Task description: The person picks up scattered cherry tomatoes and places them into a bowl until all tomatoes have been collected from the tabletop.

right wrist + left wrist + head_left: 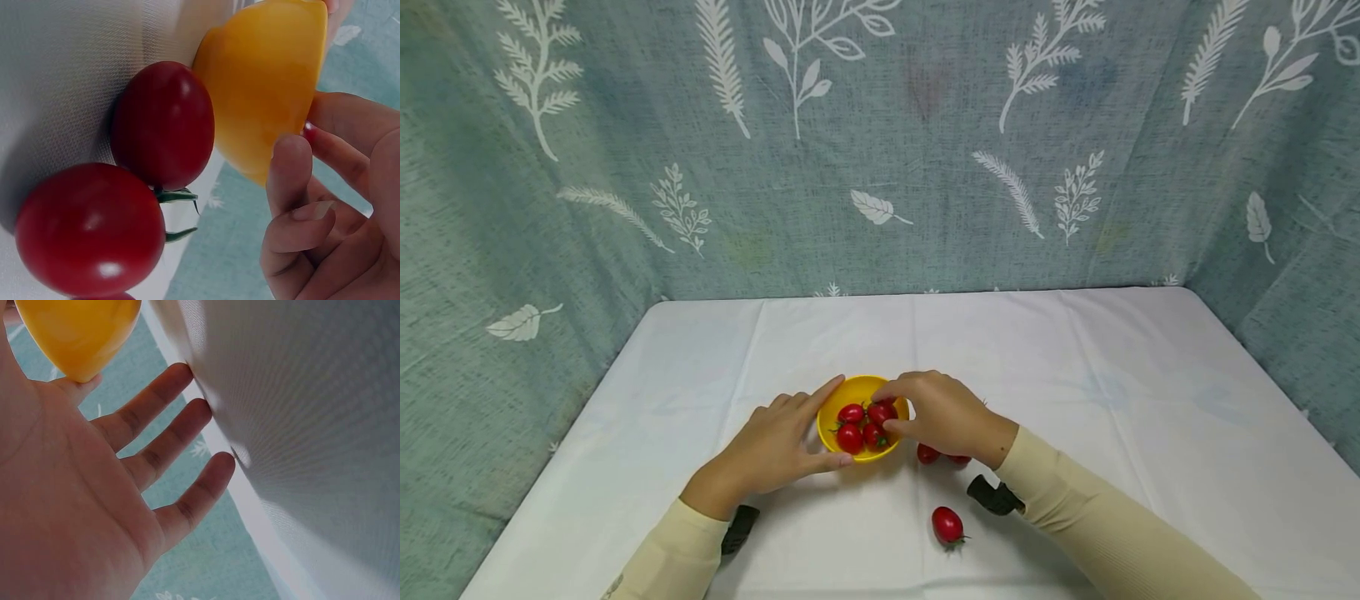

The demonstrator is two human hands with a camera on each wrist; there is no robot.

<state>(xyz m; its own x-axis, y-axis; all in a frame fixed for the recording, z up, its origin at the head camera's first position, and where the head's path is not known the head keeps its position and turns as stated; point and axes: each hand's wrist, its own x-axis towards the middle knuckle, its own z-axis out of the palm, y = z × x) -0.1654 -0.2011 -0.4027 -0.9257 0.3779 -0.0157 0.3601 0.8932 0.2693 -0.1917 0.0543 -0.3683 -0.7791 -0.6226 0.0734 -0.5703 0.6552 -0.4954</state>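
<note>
One white-covered worktop (1060,375) supports the work. The left hand (778,446), fingers extended, braces the yellow bowl (856,388). The right hand (946,414) appears to pinch a cherry tomato (882,411) inside the bowl. Step in hand, as judged: loading. Next move would call for releasing it, then collecting the loose cherry tomatoes (947,525) to the bowl's right.

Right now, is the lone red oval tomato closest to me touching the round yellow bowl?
Apart. The head view plainly shows a stretch of white cloth between the lone tomato and the yellow bowl.
</note>
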